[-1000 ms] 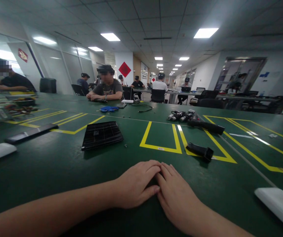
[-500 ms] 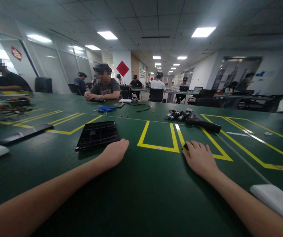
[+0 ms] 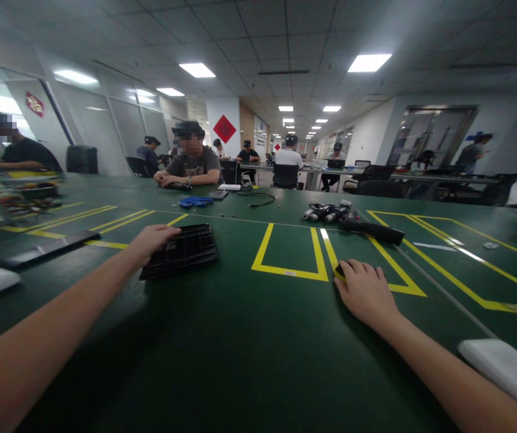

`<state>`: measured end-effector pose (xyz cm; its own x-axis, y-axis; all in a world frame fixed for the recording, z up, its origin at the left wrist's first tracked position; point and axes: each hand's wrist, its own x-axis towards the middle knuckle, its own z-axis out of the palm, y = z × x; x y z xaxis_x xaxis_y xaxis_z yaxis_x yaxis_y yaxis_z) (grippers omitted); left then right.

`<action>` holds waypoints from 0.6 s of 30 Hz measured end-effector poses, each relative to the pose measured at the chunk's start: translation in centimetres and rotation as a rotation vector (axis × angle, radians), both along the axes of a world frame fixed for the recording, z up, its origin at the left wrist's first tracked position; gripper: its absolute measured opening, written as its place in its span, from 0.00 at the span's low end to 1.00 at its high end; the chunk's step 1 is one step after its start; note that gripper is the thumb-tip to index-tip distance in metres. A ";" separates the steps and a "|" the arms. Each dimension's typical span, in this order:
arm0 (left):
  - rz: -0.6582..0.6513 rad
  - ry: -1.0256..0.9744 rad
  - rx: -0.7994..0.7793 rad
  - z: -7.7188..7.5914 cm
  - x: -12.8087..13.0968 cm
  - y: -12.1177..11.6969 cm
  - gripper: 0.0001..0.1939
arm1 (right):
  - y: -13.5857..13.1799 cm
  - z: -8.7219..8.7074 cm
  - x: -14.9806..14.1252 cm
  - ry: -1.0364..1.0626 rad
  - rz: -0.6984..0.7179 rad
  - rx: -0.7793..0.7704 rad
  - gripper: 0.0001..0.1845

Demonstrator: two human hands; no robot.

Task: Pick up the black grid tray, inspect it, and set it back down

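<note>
My left hand (image 3: 152, 242) reaches over the left side of a thin black ribbed panel (image 3: 188, 252), which lies on the green table. The fingers are stretched out above the panel's far left part, and my thumb is hidden. Whether the fingertips press on the panel is hard to make out. Farther right, my right hand (image 3: 369, 291) rests palm down with its fingers curved over a small black object (image 3: 339, 270). Only that object's left edge shows, beside the yellow tape; the hand covers the remainder.
Yellow tape (image 3: 289, 274) marks outlines on the table (image 3: 240, 343). Beyond my right hand lie black cabled cylinders (image 3: 328, 210) and a long black piece (image 3: 373, 230). A dark bar (image 3: 50, 248) lies left, a white object (image 3: 504, 373) right. Across sits a person (image 3: 190, 156) near a blue item (image 3: 195, 202).
My left hand has moved left and away from me, from the panel's near right corner to its left side. My right hand and the panel stay about where they were.
</note>
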<state>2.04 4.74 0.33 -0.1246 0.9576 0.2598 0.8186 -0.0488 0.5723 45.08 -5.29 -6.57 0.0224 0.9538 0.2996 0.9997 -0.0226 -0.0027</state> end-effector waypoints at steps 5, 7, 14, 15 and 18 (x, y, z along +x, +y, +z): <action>0.007 0.381 -0.130 -1.0 -1.4 0.1 0.07 | 0.3 0.5 0.9 0.054 -0.089 -0.022 0.28; -0.001 0.475 -0.169 -0.9 -1.5 0.1 0.07 | 0.4 0.6 1.4 0.078 -0.129 -0.063 0.28; 0.097 0.493 -0.237 -0.4 0.8 -0.7 0.19 | 0.3 0.7 0.0 0.279 -0.037 -0.051 0.26; 0.088 0.449 -0.217 -0.5 2.0 -1.0 0.20 | 0.1 0.7 -0.7 0.343 0.006 -0.045 0.25; -0.018 0.215 -0.075 -1.3 6.8 -3.0 0.20 | -0.9 1.0 -3.3 0.583 0.176 -0.080 0.25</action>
<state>8.89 1.78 -1.00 -0.0563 0.9768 0.2065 0.9216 -0.0286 0.3870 41.80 -6.18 -5.61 0.0013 0.9772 0.2123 0.8232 0.1195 -0.5551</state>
